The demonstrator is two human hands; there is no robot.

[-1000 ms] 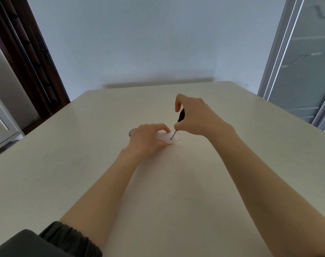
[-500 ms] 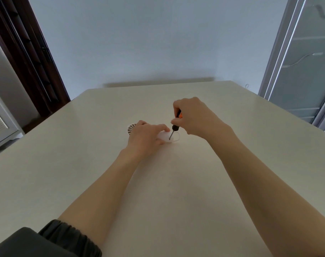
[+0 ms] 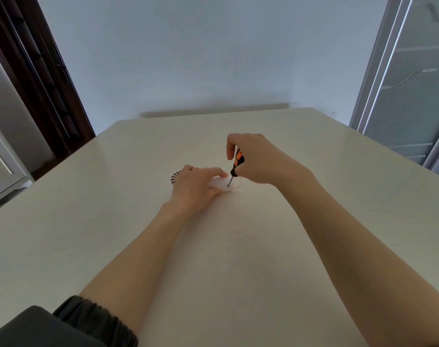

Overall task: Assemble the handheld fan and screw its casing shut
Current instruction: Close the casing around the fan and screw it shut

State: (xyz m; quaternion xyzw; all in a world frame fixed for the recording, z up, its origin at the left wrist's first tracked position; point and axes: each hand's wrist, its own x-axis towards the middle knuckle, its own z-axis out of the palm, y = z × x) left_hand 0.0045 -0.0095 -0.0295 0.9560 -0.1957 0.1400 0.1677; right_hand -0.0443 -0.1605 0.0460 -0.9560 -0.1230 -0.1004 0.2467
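The left hand (image 3: 194, 186) lies palm down over a small white fan (image 3: 219, 183), its fingers curled a little around the body and pressing it onto the cream table (image 3: 88, 221). This hand covers most of the fan. To the left of the knuckles only a small part of the round ribbed head (image 3: 174, 177) looks out, and to the right of the fingertips the rounded end of the handle shows. The casing seam and any screws are too small to make out.

Just to the right, the right hand (image 3: 257, 160) is above the handle end and pinches a screwdriver (image 3: 234, 169) with an orange and black grip between the thumb and the curled fingers. The tool is tilted, the top leaning to the right. Its thin metal tip touches the white handle just beside the left fingertips; if it sits in a screw head, I cannot tell. Behind the tip a thin white loop (image 3: 239, 185) lies on the table, partly hidden by the right hand.

A dark sleeve (image 3: 70, 324) on the left arm is cut off by the lower edge.
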